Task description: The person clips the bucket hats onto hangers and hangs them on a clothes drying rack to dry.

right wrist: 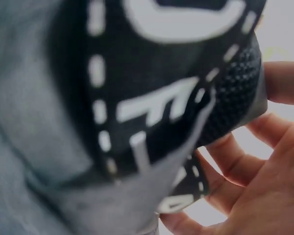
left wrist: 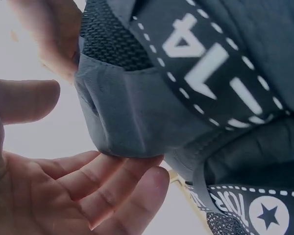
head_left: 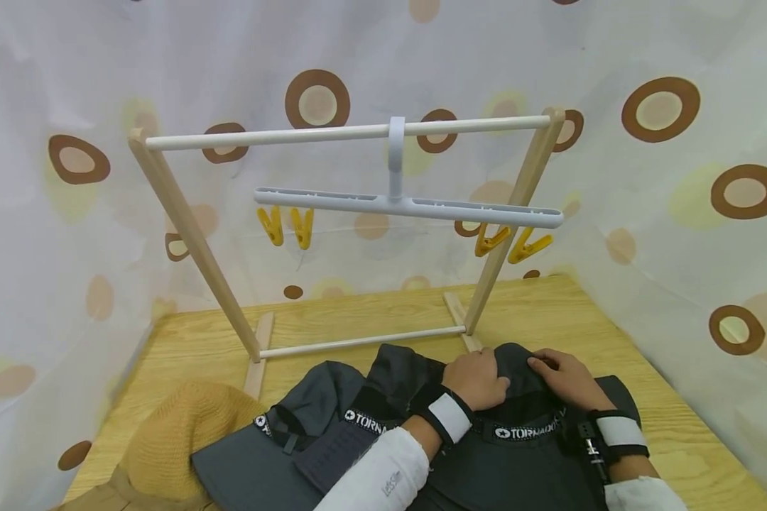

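Observation:
Several dark grey hats lie at the front of the table, lettered bands reading TORNADO showing. Both hands are at the rightmost hat [head_left: 520, 468], whose stiff brim points toward me. My left hand [head_left: 476, 380] is at the left side of its raised cloth. In the left wrist view, its fingers [left wrist: 110, 178] extend against the fabric, with the thumb standing apart. On the other side, my right hand [head_left: 565, 380] pinches the hat's top edge between thumb and fingers. The right wrist view shows fingertips behind black mesh, partly hidden by the cloth.
A wooden rack [head_left: 194, 245] with white rods stands behind the hats. From its top rod hangs a pale grey hanger [head_left: 339, 202], bearing several yellow clips [head_left: 302, 228]. A mustard knitted item [head_left: 182, 433] lies at the left front. A spotted curtain [head_left: 371, 64] surrounds the table.

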`<state>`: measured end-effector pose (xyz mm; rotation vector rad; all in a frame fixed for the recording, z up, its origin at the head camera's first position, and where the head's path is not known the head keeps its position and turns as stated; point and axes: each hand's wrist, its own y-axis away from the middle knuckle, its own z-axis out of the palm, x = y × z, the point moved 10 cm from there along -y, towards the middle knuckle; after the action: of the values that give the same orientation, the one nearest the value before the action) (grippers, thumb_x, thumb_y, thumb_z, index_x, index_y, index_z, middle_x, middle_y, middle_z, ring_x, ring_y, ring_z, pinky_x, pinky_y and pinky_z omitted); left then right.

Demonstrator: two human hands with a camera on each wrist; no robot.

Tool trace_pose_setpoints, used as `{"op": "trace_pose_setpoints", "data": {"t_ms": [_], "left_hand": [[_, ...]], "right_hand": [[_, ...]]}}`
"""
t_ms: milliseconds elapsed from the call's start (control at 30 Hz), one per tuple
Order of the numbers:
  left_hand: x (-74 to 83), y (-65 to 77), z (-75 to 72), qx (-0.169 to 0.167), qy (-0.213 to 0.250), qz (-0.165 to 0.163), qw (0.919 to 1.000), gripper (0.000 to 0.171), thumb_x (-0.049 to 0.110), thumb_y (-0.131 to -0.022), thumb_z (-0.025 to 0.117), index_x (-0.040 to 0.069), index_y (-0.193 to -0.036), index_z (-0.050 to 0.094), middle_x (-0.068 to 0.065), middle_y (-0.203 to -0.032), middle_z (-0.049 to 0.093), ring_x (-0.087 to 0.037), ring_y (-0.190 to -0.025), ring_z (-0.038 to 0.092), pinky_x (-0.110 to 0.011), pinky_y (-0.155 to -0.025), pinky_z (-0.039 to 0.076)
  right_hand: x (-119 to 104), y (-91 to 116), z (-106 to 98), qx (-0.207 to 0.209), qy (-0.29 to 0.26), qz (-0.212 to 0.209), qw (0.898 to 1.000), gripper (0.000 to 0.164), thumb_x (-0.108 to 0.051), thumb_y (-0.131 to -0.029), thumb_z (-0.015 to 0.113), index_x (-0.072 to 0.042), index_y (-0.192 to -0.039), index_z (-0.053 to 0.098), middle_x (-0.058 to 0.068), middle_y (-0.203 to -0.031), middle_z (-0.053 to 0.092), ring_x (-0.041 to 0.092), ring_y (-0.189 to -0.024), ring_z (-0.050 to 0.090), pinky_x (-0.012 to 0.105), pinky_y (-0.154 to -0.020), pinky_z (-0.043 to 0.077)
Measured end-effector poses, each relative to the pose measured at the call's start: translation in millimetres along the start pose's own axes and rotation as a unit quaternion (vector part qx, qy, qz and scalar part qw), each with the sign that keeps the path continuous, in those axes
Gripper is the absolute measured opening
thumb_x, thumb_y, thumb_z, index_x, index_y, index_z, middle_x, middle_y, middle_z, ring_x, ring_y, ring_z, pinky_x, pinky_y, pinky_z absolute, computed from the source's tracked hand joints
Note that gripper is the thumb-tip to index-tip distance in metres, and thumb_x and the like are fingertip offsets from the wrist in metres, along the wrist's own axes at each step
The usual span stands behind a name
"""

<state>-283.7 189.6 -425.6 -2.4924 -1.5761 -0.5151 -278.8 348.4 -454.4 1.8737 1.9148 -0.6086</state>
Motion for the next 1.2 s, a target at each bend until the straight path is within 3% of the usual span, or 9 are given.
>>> {"op": "trace_pose_setpoints", "data": {"t_ms": [167, 267, 333, 500, 633, 800, 967, 1067, 1200], "left_hand": [[-4.1, 2.0, -5.0, 0.018, 0.008, 0.016, 0.9997, 0.023, 0.035, -0.098, 0.059, 0.015, -0.109, 0.066, 0.000, -0.088, 0.070, -0.015, -0.072, 0.067, -0.030, -0.058, 0.050], [-4.5, 4.9, -12.5, 0.025, 0.027, 0.044, 0.9983, 0.016, 0.027, -0.100, 0.055, 0.017, -0.096, 0.067, 0.002, -0.078, 0.067, -0.011, -0.064, 0.061, -0.026, -0.053, 0.043], [-3.5, 7.1, -18.7, 0.021, 0.059, 0.070, 0.9956, 0.022, 0.023, -0.102, 0.051, 0.016, -0.086, 0.063, 0.003, -0.070, 0.059, -0.010, -0.058, 0.053, -0.023, -0.051, 0.037], [-2.7, 17.0, -37.3, 0.021, 0.140, 0.125, 0.9821, 0.034, 0.017, -0.104, 0.045, 0.014, -0.071, 0.045, 0.004, -0.062, 0.035, -0.009, -0.053, 0.036, -0.019, -0.052, 0.028], [2.6, 27.7, -49.2, 0.021, 0.170, 0.161, 0.9720, 0.031, 0.019, -0.106, 0.041, 0.013, -0.077, 0.049, 0.004, -0.065, 0.039, -0.007, -0.056, 0.040, -0.017, -0.055, 0.030], [-8.2, 44.4, -64.0, 0.012, 0.247, 0.138, 0.9591, 0.035, 0.026, -0.107, 0.038, 0.014, -0.079, 0.055, 0.001, -0.068, 0.047, -0.010, -0.059, 0.045, -0.019, -0.058, 0.034], [-18.4, 61.3, -76.3, 0.003, 0.322, 0.125, 0.9383, 0.047, 0.034, -0.106, 0.043, 0.017, -0.061, 0.042, 0.004, -0.055, 0.035, -0.012, -0.045, 0.031, -0.022, -0.047, 0.027], [-21.8, 66.6, -82.1, 0.004, 0.332, 0.131, 0.9342, 0.051, 0.039, -0.104, 0.046, 0.019, -0.058, 0.040, 0.007, -0.051, 0.031, -0.010, -0.043, 0.029, -0.022, -0.045, 0.025], [-26.9, 70.4, -84.9, 0.015, 0.322, 0.152, 0.9344, 0.051, 0.038, -0.104, 0.047, 0.018, -0.058, 0.039, 0.008, -0.051, 0.030, -0.011, -0.044, 0.029, -0.022, -0.046, 0.025]], "right_hand": [[-6, 1, -6, 0.025, -0.033, -0.008, 0.999, 0.028, -0.028, -0.102, 0.056, -0.005, -0.109, 0.069, 0.017, -0.108, 0.070, 0.019, -0.089, 0.063, 0.035, -0.073, 0.048], [-10, 3, -12, 0.031, -0.080, -0.010, 0.996, 0.029, -0.031, -0.103, 0.053, -0.006, -0.109, 0.068, 0.008, -0.109, 0.068, 0.007, -0.089, 0.058, 0.029, -0.073, 0.047], [-15, 4, -17, 0.029, -0.122, -0.023, 0.992, 0.030, -0.029, -0.105, 0.050, -0.004, -0.108, 0.065, -0.002, -0.106, 0.065, 0.002, -0.086, 0.055, 0.026, -0.070, 0.045], [-40, 8, -28, 0.009, -0.196, -0.086, 0.977, 0.028, -0.021, -0.108, 0.043, 0.000, -0.095, 0.057, -0.009, -0.083, 0.049, 0.012, -0.072, 0.049, 0.030, -0.063, 0.038], [-59, 20, -45, 0.041, -0.208, -0.122, 0.970, 0.026, -0.014, -0.107, 0.043, -0.002, -0.085, 0.052, -0.004, -0.075, 0.045, 0.018, -0.065, 0.046, 0.030, -0.060, 0.035], [-88, 39, -56, 0.070, -0.233, -0.162, 0.956, 0.020, -0.006, -0.105, 0.044, -0.002, -0.088, 0.053, -0.004, -0.075, 0.046, 0.018, -0.063, 0.045, 0.031, -0.059, 0.035], [-102, 57, -63, 0.103, -0.195, -0.151, 0.964, 0.011, -0.005, -0.102, 0.051, -0.008, -0.105, 0.061, -0.012, -0.081, 0.056, 0.010, -0.069, 0.052, 0.026, -0.063, 0.039], [-108, 63, -60, 0.089, -0.173, -0.156, 0.968, 0.016, -0.004, -0.099, 0.056, -0.011, -0.107, 0.067, -0.015, -0.091, 0.064, 0.007, -0.078, 0.059, 0.022, -0.070, 0.044], [-118, 69, -50, 0.074, -0.189, -0.193, 0.960, 0.017, 0.001, -0.096, 0.058, -0.013, -0.092, 0.067, -0.012, -0.087, 0.064, 0.008, -0.073, 0.059, 0.024, -0.066, 0.044]]}}
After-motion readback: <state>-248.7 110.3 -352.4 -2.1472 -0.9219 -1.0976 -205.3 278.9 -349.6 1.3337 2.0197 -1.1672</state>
